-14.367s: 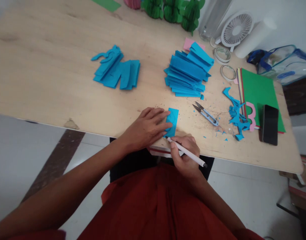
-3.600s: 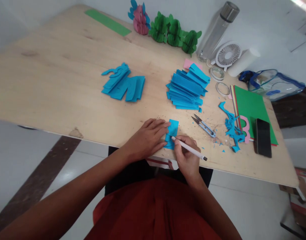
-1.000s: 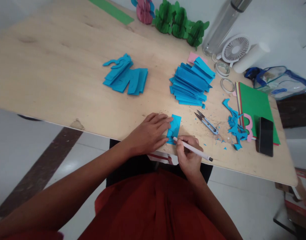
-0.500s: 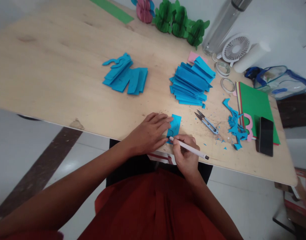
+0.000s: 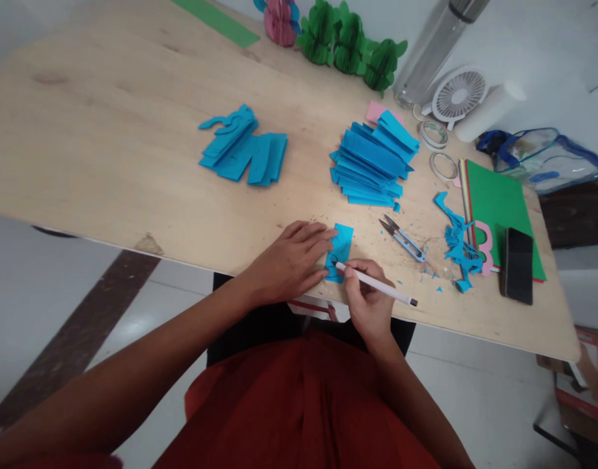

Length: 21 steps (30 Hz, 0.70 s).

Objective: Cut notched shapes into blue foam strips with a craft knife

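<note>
A small blue paper strip (image 5: 344,240) with dark curved pen lines lies at the table's near edge. My left hand (image 5: 299,257) rests flat on the strip's left side, fingers stretched out. In my right hand (image 5: 370,293) is a white pen (image 5: 377,283), pinched between thumb and fingers, its tip at the strip's lower part. To the right lie blue-handled thread snips (image 5: 403,239), blades apart. Beyond the strip sits a pile of folded blue paper strips (image 5: 370,163); a smaller group of marked blue pieces (image 5: 245,153) lies farther left.
Blue paper scraps (image 5: 458,244), a pink paper cutout (image 5: 484,247), a phone (image 5: 518,266) and green sheets (image 5: 499,208) lie on the right. Tape rolls (image 5: 443,167), a small fan (image 5: 459,94), a clear bottle (image 5: 426,55) and green paper ornaments (image 5: 348,42) stand along the back.
My right hand and the pen have shifted slightly right, and more of the dark line shows on the strip's lower part. My left hand stays in place.
</note>
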Each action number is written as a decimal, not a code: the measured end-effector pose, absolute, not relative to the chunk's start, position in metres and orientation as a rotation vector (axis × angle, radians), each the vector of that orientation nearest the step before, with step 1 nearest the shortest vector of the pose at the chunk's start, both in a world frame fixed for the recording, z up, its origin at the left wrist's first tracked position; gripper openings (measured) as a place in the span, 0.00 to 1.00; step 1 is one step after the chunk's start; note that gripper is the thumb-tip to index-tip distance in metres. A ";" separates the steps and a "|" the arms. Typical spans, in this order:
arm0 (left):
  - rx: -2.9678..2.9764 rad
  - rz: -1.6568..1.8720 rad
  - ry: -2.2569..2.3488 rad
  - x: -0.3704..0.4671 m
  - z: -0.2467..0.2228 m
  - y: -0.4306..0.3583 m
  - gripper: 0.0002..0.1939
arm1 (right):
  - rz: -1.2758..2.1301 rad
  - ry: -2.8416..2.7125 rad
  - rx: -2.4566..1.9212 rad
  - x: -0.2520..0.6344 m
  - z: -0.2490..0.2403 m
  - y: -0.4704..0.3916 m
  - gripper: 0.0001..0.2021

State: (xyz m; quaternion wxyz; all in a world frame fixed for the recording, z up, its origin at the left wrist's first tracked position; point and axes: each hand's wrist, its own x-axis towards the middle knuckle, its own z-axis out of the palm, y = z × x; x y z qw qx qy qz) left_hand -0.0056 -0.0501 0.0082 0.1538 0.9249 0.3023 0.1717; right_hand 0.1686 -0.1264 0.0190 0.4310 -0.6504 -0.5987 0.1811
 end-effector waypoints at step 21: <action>2.658 0.488 0.866 -0.005 0.007 -0.050 0.18 | 0.357 -1.536 -1.663 0.169 0.018 -0.123 0.09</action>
